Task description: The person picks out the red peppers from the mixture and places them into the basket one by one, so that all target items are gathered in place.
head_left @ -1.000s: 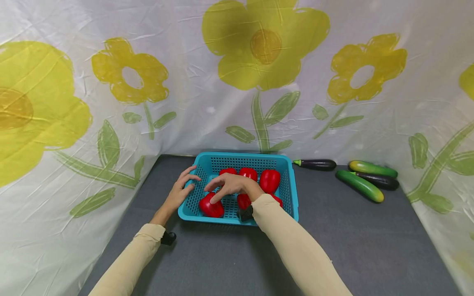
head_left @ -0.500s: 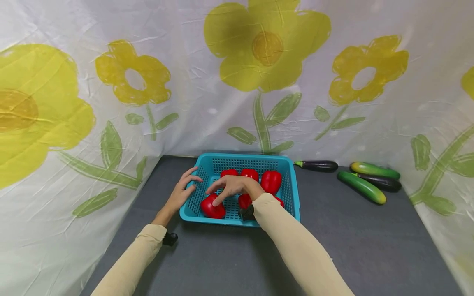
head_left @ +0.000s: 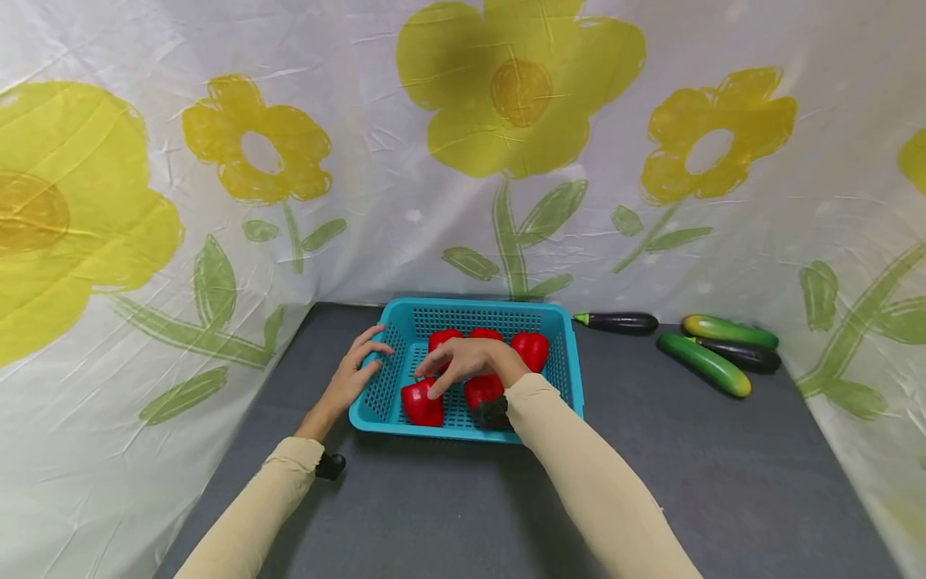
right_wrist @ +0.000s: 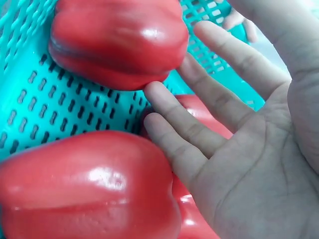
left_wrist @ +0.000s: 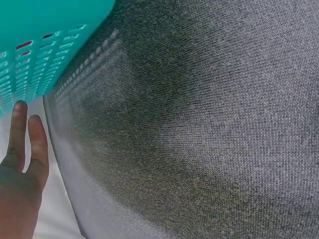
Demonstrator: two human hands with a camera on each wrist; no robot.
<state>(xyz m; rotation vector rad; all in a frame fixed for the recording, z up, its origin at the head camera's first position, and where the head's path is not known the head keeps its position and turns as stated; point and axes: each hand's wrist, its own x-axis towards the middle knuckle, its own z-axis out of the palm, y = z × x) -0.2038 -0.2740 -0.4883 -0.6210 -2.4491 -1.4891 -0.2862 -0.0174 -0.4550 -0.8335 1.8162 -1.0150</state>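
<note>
A blue plastic basket (head_left: 463,433) holds several red bell peppers. At its left rim, my left hand (head_left: 347,379) rests with fingers spread over the edge. My right hand (head_left: 470,359) reaches down into the basket over the front-left bell pepper (head_left: 422,404), thumb near its top. In the right wrist view, the fingers are mostly straight and their tips touch the side of that bell pepper (right_wrist: 119,42). Another bell pepper (right_wrist: 89,186) lies close below the fingers. The left wrist view shows two outstretched fingers (left_wrist: 39,144) beside the basket's perforated wall (left_wrist: 45,55).
Right of the basket, along the back, lies an eggplant (head_left: 622,323). Farther right are two green-yellow zucchini (head_left: 705,366) with a second eggplant (head_left: 745,355) between them. A flower-printed cloth (head_left: 376,161) hangs behind and at both sides of the dark table (head_left: 463,515).
My right hand has shifted right within the basket. The front-left bell pepper has moved right and turned with it. My left hand stays at the rim.
</note>
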